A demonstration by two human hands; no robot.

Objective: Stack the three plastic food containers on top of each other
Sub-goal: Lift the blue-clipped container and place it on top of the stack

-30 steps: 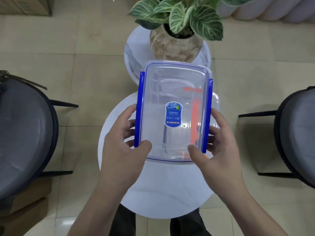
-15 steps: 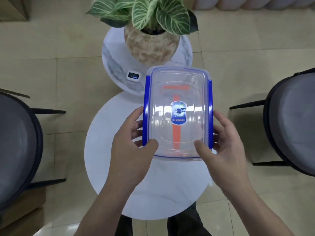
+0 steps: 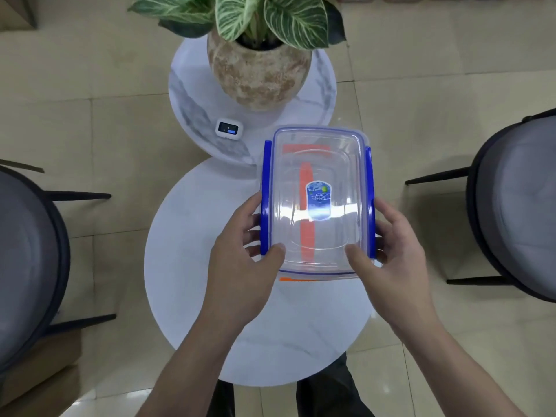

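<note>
A clear plastic container with blue side clips [image 3: 340,164] and a blue label on its lid is gripped from both sides. My left hand [image 3: 243,254] holds its left edge, thumb on the lid's near corner. My right hand [image 3: 388,251] holds the right edge the same way. Through the clear lid and below its near edge shows an orange-trimmed container [image 3: 296,279] lying underneath, on the round white table [image 3: 192,266]. Whether the blue container rests on it or hovers just above, I cannot tell. A third container is not visible.
A second, smaller marble table [image 3: 192,94] behind carries a potted plant [image 3: 258,64] and a small white device [image 3: 228,128]. Dark round chairs stand at the left [image 3: 27,260] and right [image 3: 511,200]. Tiled floor surrounds the tables.
The blue-clipped container has come down and squared up over the orange-trimmed one. The head view shifted, so the plant and the small device now show more fully.
</note>
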